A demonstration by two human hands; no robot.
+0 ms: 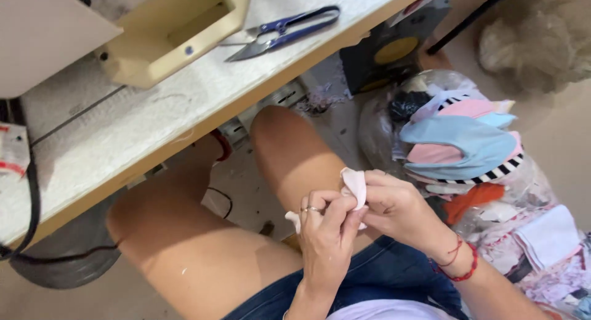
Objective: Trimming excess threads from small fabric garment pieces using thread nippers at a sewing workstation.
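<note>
1. Over the lap, below the tabletop edge, both hands pinch a small pale pink cloth piece.
2. Left hand (ring on one finger) has its grip closed on the cloth's lower part.
3. Right hand, red cord at the wrist, grips the upper fold.
4. Blue-handled thread snips lie on the tabletop, well apart.
5. Beside the right arm sits a clear bag of coloured fabric pieces.

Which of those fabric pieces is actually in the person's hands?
The small pale pink piece, pinched between both hands over the lap; the blue, pink and striped ones lie piled to the right.
</note>
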